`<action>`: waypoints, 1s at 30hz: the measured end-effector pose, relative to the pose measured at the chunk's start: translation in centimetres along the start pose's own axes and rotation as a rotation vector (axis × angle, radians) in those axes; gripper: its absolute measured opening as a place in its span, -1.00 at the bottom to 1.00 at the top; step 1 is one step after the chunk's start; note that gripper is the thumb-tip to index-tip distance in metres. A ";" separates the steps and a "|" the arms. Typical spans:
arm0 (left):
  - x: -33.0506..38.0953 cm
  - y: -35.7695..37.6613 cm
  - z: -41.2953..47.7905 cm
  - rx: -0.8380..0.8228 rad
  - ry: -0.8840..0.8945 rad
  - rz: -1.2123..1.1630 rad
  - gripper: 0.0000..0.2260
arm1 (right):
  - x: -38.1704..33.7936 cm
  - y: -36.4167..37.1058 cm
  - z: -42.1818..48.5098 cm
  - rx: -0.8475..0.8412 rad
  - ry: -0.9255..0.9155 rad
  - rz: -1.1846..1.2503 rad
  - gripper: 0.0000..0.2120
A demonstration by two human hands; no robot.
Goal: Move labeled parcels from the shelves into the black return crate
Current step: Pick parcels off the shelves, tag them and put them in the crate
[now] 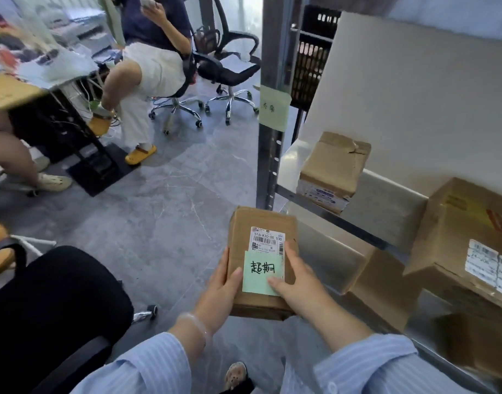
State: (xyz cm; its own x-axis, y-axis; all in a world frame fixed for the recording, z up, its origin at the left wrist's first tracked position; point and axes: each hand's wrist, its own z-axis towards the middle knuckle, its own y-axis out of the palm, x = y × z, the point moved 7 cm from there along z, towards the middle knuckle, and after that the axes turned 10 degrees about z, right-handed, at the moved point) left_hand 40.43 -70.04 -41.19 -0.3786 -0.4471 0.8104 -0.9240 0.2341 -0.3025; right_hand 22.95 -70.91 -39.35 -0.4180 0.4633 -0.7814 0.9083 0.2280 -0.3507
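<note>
A small brown cardboard parcel (257, 231) with a white barcode label and a green handwritten sticky note (261, 274) is held in front of me above the floor. My left hand (221, 291) grips its left edge, thumb on top. My right hand (295, 282) holds its right side, thumb pressing the note. On the metal shelf (386, 206) to the right stand a tall brown parcel (333, 169) and a larger labeled box (465, 240). A black slatted crate (312, 55) shows behind the shelf post at the top.
A metal shelf post (268, 166) with a green note rises just beyond the parcel. More boxes (383, 291) sit on the lower shelf. A black chair (53, 317) is at my lower left. Seated people, office chairs (227, 69) and a desk fill the far left.
</note>
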 end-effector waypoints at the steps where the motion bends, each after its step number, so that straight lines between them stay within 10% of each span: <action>1: 0.1 -1.3 -0.2 0.058 0.021 0.005 -0.49 | -1.4 0.5 0.4 -0.018 -0.048 -0.023 -0.22; 15: 1.2 -8.5 -18.9 0.851 0.059 0.150 -0.51 | -13.7 8.4 -6.8 -0.487 -0.743 -0.219 -0.34; 30: -7.9 -4.2 -57.2 1.625 -0.376 0.111 -0.27 | -13.1 25.0 -40.8 -1.192 -1.270 -0.224 -0.41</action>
State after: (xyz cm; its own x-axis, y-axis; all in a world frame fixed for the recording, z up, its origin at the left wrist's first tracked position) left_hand 50.40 -18.11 -17.68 -0.2103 -0.7157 0.6660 0.1061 -0.6939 -0.7122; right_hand 50.55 -36.33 -16.81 0.2761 -0.4253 -0.8619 0.0910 0.9043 -0.4171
